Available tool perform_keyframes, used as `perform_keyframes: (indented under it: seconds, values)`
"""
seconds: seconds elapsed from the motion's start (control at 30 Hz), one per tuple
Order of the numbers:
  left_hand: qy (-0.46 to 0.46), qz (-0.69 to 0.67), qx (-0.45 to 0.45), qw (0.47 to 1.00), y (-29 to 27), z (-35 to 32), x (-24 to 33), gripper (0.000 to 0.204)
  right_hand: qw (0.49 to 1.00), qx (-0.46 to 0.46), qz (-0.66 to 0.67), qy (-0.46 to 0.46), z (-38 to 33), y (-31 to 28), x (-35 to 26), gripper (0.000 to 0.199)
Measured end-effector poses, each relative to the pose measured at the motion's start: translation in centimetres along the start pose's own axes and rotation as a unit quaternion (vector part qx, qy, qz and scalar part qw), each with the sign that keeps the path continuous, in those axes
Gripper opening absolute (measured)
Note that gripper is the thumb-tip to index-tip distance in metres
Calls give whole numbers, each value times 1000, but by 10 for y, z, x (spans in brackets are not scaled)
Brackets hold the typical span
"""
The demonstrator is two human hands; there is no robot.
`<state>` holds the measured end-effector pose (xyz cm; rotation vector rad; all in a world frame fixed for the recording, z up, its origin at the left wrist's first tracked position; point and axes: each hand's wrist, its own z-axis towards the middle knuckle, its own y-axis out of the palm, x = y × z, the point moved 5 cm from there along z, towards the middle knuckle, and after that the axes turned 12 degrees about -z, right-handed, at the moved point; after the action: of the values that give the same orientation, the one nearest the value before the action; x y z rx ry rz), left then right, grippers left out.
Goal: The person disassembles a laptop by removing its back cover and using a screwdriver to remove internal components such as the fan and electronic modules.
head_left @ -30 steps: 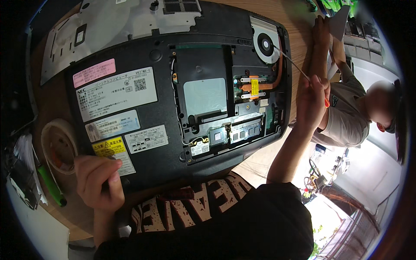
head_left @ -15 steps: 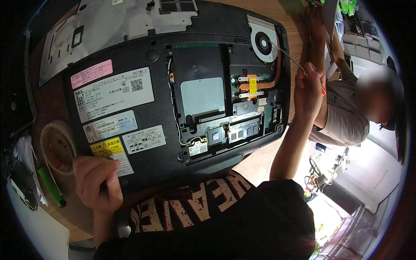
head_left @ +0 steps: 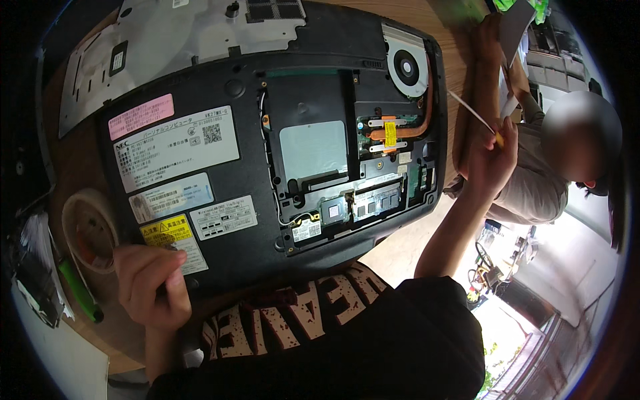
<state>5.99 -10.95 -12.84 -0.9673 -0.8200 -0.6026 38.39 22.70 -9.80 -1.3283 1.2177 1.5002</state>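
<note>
A black laptop (head_left: 267, 240) lies bottom side up on the wooden table, its inner parts exposed. Pinched in my right hand (head_left: 492, 157) is a screwdriver (head_left: 472, 109) with a thin shaft and an orange-yellow handle. Its tip is off the laptop's right edge, apart from the round cooling fan (head_left: 407, 67), whose blades look blurred. A copper heat pipe (head_left: 407, 133) runs down from the fan to a yellow-labelled clamp. By the yellow warning label (head_left: 167, 228), my left hand (head_left: 152, 283) has its fingers closed; a small dark bit shows at the fingertips, too small to name.
A bottom cover panel (head_left: 180, 40) lies beyond the laptop. Left of it are a roll of tape (head_left: 87, 230) and a green-handled tool (head_left: 79, 290). Another person (head_left: 533, 180) sits at the right, an arm on the table and a grey sheet (head_left: 517, 30) in hand.
My right hand has drawn the screwdriver away from the fan, to the right and slightly down. The fan's blades, distinct before, now look smeared. My left hand has barely moved.
</note>
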Motion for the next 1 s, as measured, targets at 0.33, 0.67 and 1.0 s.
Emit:
perform_keyframes:
  seconds: [0.33,0.67,1.0]
  values:
    - [9,13,28,1000,0,2,1,10,998,36,-42,-36,0,7,12,17]
    - [-2,5,1,1000,2,0,0,13,996,25,-67,-53,8,16,22,12]
    - [-4,7,1,1000,1,0,0,13,998,36,-51,-21,12,6,28,12]
